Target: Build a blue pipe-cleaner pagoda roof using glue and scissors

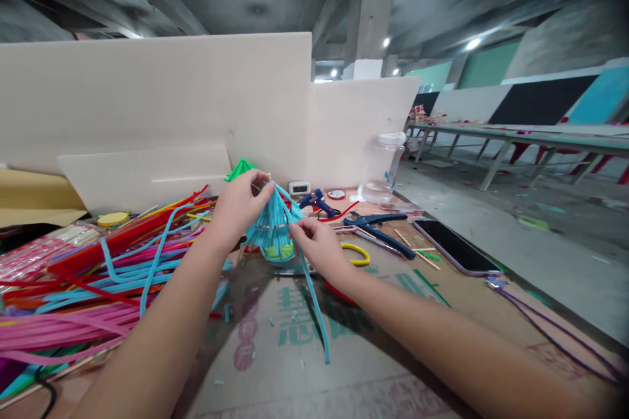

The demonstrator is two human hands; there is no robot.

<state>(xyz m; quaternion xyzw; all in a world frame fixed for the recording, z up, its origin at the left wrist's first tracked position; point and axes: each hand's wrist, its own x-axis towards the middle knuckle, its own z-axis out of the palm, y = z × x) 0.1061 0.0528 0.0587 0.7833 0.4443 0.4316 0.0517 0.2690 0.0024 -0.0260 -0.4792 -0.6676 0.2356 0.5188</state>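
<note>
A cone-shaped piece made of light-blue pipe cleaners (270, 226) is held up just above the cardboard, with some yellow-green showing at its lower edge. My left hand (244, 200) pinches it at the narrow top, thumb and fingers pressed together. At the cone's right side, my right hand (319, 245) has thumb and forefinger closed on a blue pipe cleaner (314, 304), whose loose end hangs down toward the cardboard. A bright green cone-like piece (240, 168) shows behind my left hand, partly hidden by it.
Bundles of coloured pipe cleaners (122, 275) fill the left side. Beyond my right hand lie a blue glue gun (314, 200), blue-handled pliers (383, 229), yellow-handled scissors (361, 254) and a phone (457, 247). A clear plastic jug (382, 170) stands by the white board (196, 98).
</note>
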